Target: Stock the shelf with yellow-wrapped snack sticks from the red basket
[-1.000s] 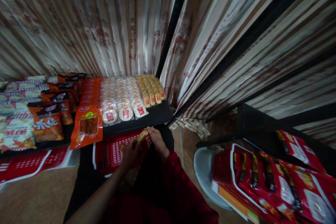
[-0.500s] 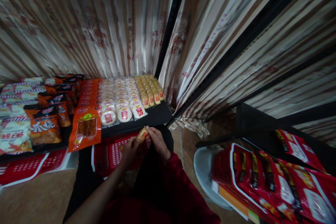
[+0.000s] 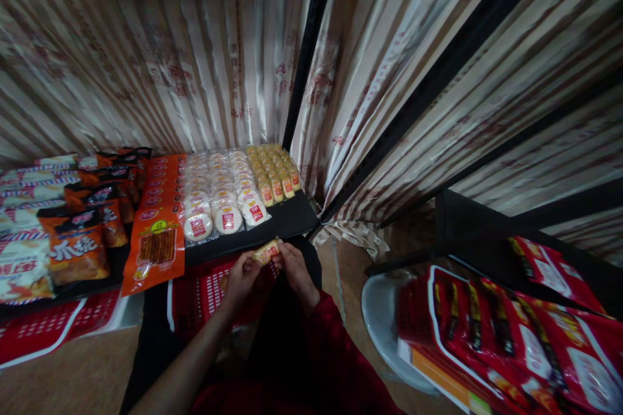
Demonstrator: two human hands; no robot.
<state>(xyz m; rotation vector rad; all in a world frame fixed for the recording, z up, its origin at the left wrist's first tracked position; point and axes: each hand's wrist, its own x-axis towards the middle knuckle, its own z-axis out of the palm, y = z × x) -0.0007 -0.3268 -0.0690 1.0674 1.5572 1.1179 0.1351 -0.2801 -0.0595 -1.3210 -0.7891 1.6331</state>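
Note:
Between my two hands is a small wrapped snack cake (image 3: 266,252), yellow with red print, held level above my lap. My left hand (image 3: 242,277) pinches its left end, while the fingers of my right hand (image 3: 294,268) close on the right end. Just beyond, rows of similar yellow wrapped cakes (image 3: 276,176) stand at the right end of a black shelf (image 3: 287,215). Beside them lie rows of round white pastries (image 3: 228,217) in clear wrappers. Below my hands, a red basket (image 3: 195,292) is partly hidden by my arms.
Left on the shelf are an orange snack sheet (image 3: 156,233), orange-black bags (image 3: 78,246) and white bags (image 3: 24,266). At right, a red basket of red packets (image 3: 491,318) sits by a pale stool (image 3: 384,331). A black post (image 3: 309,45) and curtains (image 3: 195,45) stand behind.
The wrapped cake has turned from a slant to nearly level, its printed side now showing more. Both hands still hold it. The view has shifted slightly.

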